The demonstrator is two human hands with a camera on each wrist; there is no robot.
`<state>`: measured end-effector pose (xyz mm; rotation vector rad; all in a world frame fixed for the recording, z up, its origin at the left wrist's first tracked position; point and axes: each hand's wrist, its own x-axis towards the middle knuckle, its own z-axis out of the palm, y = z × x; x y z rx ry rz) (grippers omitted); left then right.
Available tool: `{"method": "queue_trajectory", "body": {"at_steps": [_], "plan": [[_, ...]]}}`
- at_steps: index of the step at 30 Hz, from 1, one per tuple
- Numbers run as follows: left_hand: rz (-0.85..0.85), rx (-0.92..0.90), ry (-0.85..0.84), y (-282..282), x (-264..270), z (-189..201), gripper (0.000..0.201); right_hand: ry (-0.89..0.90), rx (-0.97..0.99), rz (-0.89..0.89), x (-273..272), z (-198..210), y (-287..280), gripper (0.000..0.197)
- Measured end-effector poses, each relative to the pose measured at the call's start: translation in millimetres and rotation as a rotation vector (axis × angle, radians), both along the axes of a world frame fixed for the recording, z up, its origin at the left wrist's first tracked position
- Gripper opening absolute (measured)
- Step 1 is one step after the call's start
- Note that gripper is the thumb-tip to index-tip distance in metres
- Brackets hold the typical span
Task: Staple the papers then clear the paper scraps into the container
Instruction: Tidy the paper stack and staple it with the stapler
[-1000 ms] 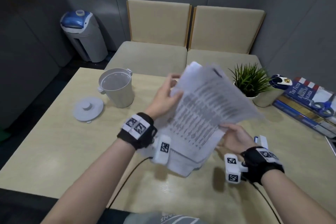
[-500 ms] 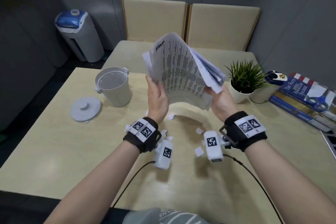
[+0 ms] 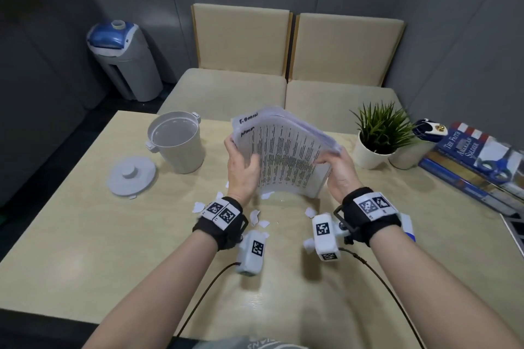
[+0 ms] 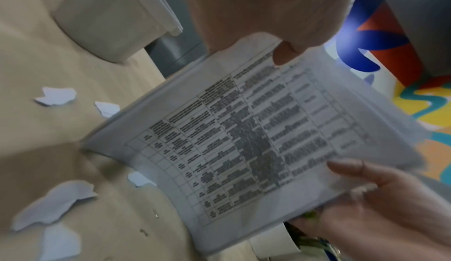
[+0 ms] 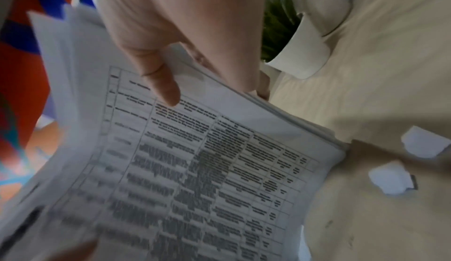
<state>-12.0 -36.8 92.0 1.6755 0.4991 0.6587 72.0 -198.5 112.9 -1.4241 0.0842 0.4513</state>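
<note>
The stack of papers (image 3: 283, 154) is being held on edge between both hands, its lower edge touching the desk (image 3: 85, 235). It is being grasped at opposite sides by the left hand (image 3: 242, 171) and the right hand (image 3: 338, 173). Scraps (image 3: 256, 217) are lying beside the wrists, with the container (image 3: 177, 142) nearer the left hand.

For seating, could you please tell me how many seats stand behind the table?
2: left seat and right seat, side by side beyond the table; none looks hidden.
</note>
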Motion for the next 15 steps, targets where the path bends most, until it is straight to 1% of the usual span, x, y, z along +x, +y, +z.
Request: {"method": "queue_trajectory", "body": {"at_steps": [1, 4, 9, 12, 14, 15], "plan": [[0.015, -0.018, 0.02, 1, 0, 1, 0.04, 0.003, 0.023, -0.019, 2, 0, 0, 0.044], [0.023, -0.09, 0.078, 2, 0, -6, 0.039, 0.001, 0.037, -0.016, 4, 0, 5, 0.029], [0.034, -0.181, 0.147, 7, 3, -27, 0.032, -0.013, -0.02, -0.098, 7, -2, 5, 0.033], [0.02, -0.173, 0.192, 9, 5, -38, 0.028, -0.06, -0.129, -0.062, 8, -7, 9, 0.03], [0.005, -0.122, 0.211, 11, 6, -41, 0.024, -0.062, -0.177, -0.036, 8, -11, 10, 0.028], [-0.002, -0.098, 0.207, 13, 7, -40, 0.025, -0.085, -0.194, -0.041, 8, -10, 8, 0.031]]}}
